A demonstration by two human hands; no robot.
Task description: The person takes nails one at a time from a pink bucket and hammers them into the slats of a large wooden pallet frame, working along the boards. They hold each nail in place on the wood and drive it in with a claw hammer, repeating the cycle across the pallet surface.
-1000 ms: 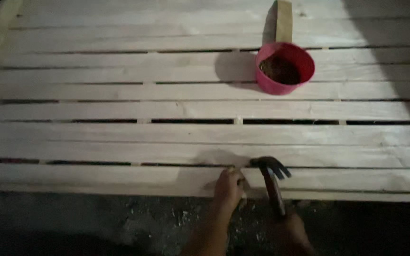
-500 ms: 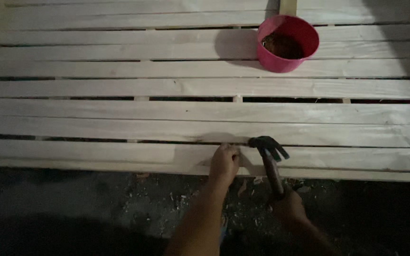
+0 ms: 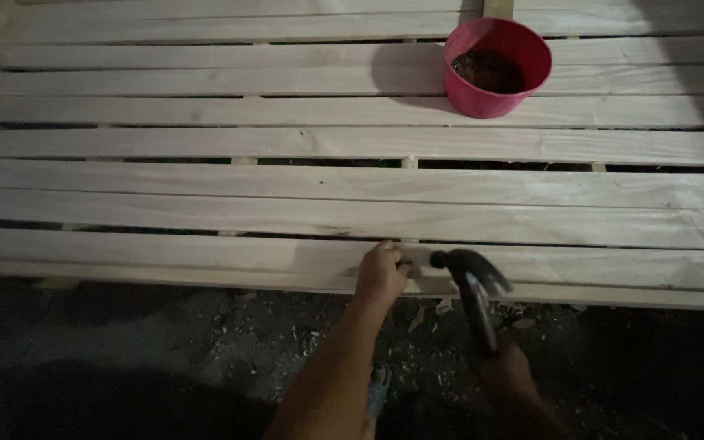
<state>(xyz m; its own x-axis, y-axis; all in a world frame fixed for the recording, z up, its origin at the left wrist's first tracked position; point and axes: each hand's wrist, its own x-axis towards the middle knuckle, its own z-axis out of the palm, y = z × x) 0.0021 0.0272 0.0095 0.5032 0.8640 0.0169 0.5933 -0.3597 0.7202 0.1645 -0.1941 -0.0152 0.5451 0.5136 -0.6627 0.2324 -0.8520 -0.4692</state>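
My left hand (image 3: 381, 273) rests on the nearest plank (image 3: 165, 257) of a pale wooden slatted frame, fingers pinched together as if around something small that I cannot make out. My right hand (image 3: 505, 371) grips the handle of a dark claw hammer (image 3: 470, 281). The hammer's head hovers just right of my left fingers, over the same plank's front edge.
A red plastic bowl (image 3: 495, 69) with dark small contents stands on the planks at the far right. Gaps run between the slats. Dark ground with wood chips (image 3: 417, 342) lies below the frame's front edge.
The view has shifted, so the frame and bowl sit a little higher. Both hands have stayed at the front plank, and the hammer head is slightly lower and closer to my left fingers.
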